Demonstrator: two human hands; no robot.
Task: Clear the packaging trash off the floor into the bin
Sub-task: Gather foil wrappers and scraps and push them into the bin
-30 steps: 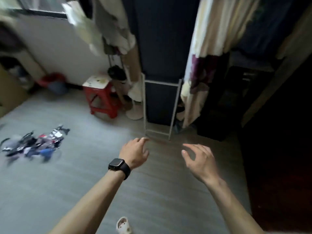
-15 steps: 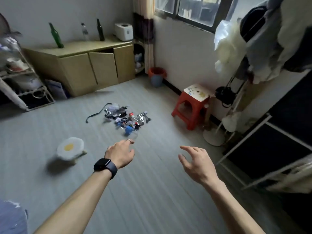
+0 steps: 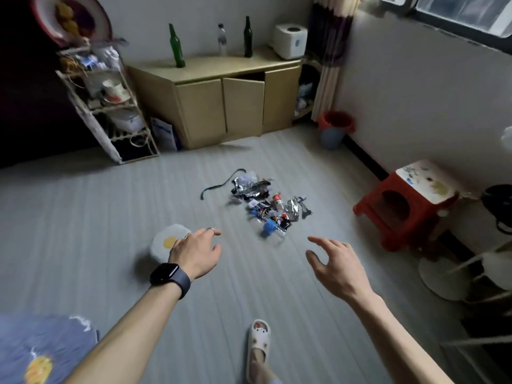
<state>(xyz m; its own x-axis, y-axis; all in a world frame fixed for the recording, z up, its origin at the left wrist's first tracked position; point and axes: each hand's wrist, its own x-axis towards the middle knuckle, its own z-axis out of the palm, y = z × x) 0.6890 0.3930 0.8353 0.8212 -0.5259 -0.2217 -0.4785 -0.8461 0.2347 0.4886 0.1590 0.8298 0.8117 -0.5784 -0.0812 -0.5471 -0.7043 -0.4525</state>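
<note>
A heap of packaging trash [image 3: 261, 199] lies on the grey floor in the middle of the room: silver foil wrappers, a black strap, a small blue piece and a clear bottle. A blue bin with a red liner [image 3: 333, 128] stands by the wall at the far right, beside the curtain. My left hand [image 3: 195, 252], wearing a watch and a ring, hovers short of the heap with loosely curled fingers and holds nothing. My right hand [image 3: 336, 263] is spread, empty, to the right of the heap's near end.
A red plastic stool [image 3: 407, 200] stands right of the heap. A low wooden cabinet [image 3: 221, 101] with bottles on top lines the back wall, a wire rack [image 3: 108, 106] to its left. An egg-shaped stool [image 3: 166, 242] sits behind my left hand. My slippered foot [image 3: 257, 342] is below.
The view has swung left from the dark wardrobe to the room's middle. The trash heap now sits central and closer. Both hands stay raised and empty.
</note>
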